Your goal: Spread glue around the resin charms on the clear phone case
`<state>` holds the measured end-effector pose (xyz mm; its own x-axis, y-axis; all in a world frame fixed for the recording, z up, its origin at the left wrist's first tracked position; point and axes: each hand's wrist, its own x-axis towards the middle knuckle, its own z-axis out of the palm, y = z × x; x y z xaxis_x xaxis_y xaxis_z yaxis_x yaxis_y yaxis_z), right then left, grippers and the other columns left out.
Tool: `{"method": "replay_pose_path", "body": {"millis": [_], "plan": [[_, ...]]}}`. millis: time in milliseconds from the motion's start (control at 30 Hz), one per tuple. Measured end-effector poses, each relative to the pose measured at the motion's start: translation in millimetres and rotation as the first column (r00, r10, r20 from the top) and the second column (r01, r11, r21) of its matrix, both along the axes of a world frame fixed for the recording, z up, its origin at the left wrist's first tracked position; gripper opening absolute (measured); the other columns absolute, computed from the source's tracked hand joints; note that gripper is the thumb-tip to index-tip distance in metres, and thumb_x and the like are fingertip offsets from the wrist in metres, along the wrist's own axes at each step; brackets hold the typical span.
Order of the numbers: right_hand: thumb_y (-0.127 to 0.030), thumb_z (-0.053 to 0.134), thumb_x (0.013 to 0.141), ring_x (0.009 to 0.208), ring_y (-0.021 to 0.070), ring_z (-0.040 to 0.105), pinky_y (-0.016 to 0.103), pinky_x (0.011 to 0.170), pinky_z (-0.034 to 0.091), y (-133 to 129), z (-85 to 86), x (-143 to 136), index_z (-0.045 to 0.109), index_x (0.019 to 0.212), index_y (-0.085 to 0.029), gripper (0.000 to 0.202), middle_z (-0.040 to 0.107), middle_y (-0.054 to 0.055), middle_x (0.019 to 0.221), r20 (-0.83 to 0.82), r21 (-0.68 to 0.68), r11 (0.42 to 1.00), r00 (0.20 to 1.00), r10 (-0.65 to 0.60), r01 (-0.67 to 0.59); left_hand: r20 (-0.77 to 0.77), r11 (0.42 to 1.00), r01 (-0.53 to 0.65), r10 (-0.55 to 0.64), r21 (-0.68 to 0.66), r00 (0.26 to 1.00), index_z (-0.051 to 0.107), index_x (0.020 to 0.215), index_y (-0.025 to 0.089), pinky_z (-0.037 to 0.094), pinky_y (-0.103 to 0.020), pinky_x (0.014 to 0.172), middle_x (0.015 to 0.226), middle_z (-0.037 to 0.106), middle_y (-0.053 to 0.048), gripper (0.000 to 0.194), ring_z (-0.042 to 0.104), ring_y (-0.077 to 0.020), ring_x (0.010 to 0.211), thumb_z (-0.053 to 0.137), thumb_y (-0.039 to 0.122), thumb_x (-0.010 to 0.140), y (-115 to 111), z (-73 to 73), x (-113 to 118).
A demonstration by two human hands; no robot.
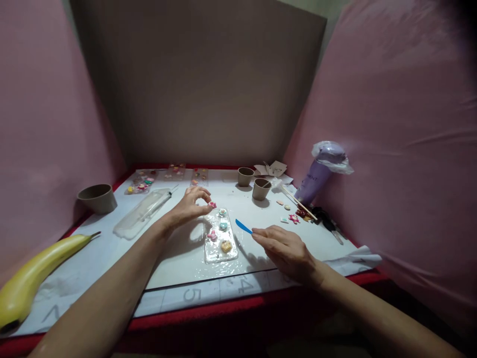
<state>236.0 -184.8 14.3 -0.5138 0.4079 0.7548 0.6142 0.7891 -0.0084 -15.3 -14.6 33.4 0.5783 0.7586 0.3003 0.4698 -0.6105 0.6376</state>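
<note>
Between the thumb and fingers of my left hand (192, 204) is a small pink charm (212, 204), held at the upper left corner of a clear phone case (218, 257). On the glossy case lie a round charm (222, 212), a teal charm (223, 226), a pink charm (212, 235) and a tan charm (226, 245). My right hand (283, 246) grips a blue plastic spatula (243, 226), its flat tip pointing at the case's right side without touching it.
Loose charms (294, 219) and a wooden stick (298, 201) lie right, near a purple bag (316, 174). Cups (261, 190) stand behind; another cup (97, 198) is left. A syringe (158, 203) on a clear tray (128, 226), decorated cases (139, 183) and a toy banana (40, 268) occupy the left.
</note>
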Motion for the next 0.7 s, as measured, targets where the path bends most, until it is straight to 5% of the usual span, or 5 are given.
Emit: {"method": "replay_pose_path", "body": {"millis": [200,500,700], "plan": [[-0.001,0.049,0.085,0.088,0.0197,0.068,0.035,0.068,0.058,7,-6.0,20,0.053,0.129,-0.016,0.046,0.072,0.015,0.104,0.059,-0.013,0.998,0.997,0.056,-0.055,0.023,0.999,0.007,-0.006,-0.038,1.0,0.061,0.074,0.022,0.031,-0.05,0.108,0.115,0.058,-0.006,0.019,0.04,-0.0291,0.123,0.062,0.04,0.069,4,-4.8,-1],[-0.007,0.049,0.088,0.083,0.0182,0.067,0.033,0.069,0.056,4,-14.6,27,0.058,0.12,-0.014,0.035,0.071,0.013,0.102,0.237,-0.164,0.985,0.971,-0.014,0.054,0.015,0.997,0.029,-0.028,-0.065,1.0,0.06,0.073,0.022,0.033,-0.049,0.107,0.117,0.057,-0.007,0.02,0.039,-0.0291,0.123,0.064,0.042,0.07,-1,-3.2,3],[-0.012,0.055,0.082,0.08,0.0176,0.062,0.03,0.065,0.052,1,-7.3,28,0.065,0.111,-0.018,0.032,0.068,0.01,0.096,0.162,-0.24,0.953,0.976,-0.148,0.184,0.034,0.998,0.015,-0.013,-0.064,0.999,0.06,0.073,0.022,0.029,-0.049,0.11,0.116,0.058,-0.007,0.021,0.039,-0.0294,0.123,0.064,0.042,0.069,0,-3.8,4]]}}
